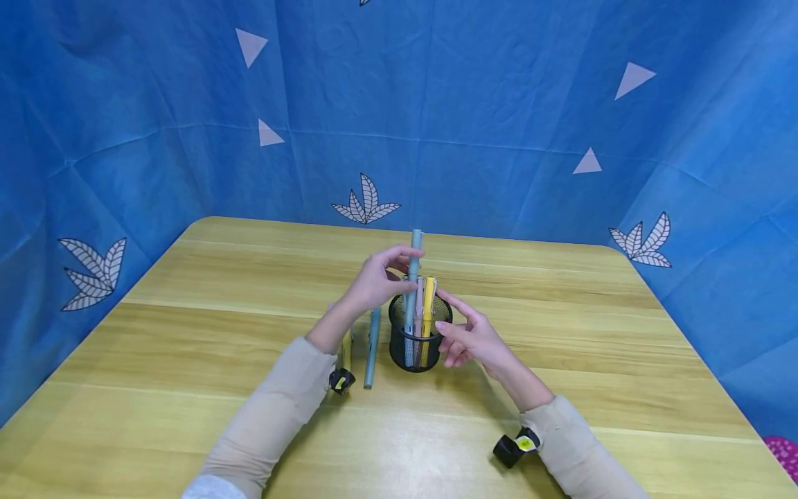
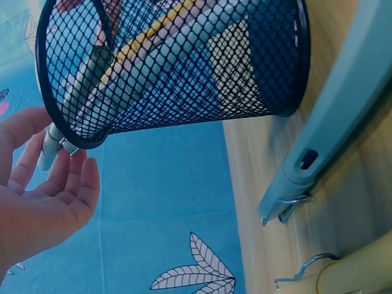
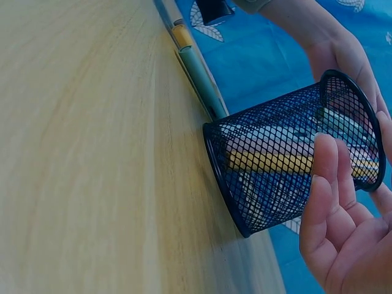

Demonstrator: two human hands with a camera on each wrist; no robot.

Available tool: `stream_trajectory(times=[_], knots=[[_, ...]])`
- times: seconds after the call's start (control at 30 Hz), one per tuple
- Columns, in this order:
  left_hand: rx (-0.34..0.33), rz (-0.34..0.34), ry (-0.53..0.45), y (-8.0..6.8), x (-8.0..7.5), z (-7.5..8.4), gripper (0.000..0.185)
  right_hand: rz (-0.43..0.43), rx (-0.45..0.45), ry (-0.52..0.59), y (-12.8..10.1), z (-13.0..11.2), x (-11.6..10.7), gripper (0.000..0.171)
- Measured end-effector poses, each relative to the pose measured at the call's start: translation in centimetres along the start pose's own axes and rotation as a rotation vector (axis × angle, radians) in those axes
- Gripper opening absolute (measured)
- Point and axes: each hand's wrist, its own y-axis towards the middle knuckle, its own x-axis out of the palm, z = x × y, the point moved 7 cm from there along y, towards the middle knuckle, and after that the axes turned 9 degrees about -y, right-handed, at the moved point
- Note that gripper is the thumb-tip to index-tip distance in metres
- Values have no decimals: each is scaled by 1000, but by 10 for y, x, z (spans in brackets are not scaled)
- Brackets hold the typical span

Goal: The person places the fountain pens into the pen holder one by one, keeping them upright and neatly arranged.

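Risk: left hand pinches pen mid-frame; open right hand barely steadies cup, which could tip.

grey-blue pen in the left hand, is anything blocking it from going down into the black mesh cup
Nothing visible blocks it. The left hand grips the grey-blue pen, already partly down in the black mesh cup beside a pink pen and a yellow pen. The right hand is beside the cup.
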Motion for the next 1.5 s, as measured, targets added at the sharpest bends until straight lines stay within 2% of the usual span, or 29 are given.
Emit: stream_trajectory(times=[0.17, 0.47, 0.5, 0.67, 0.73, 0.97, 1.13, 1.3, 1.5], knots=[[42, 3, 37, -3, 0, 2, 51, -2, -5, 4, 0, -1, 0, 60], [96, 25, 32, -6, -3, 3, 60, -9, -10, 13, -1, -1, 1, 61], [95, 26, 36, -7, -2, 8, 61, -9, -11, 14, -1, -1, 1, 61], [104, 37, 65, -8, -4, 9, 66, -13, -15, 18, -1, -1, 2, 61], [107, 45, 74, -7, -4, 5, 67, -13, -14, 21, -1, 0, 1, 61], [149, 53, 106, -9, -3, 10, 65, -15, -16, 19, -1, 0, 1, 61], [178, 37, 156, -12, -1, 13, 68, -15, -13, 14, -1, -1, 1, 61], [176, 20, 202, -13, 1, 13, 75, -16, -20, 11, -1, -1, 1, 61], [202, 34, 266, -15, 0, 14, 80, -19, -23, 17, -1, -1, 1, 61]])
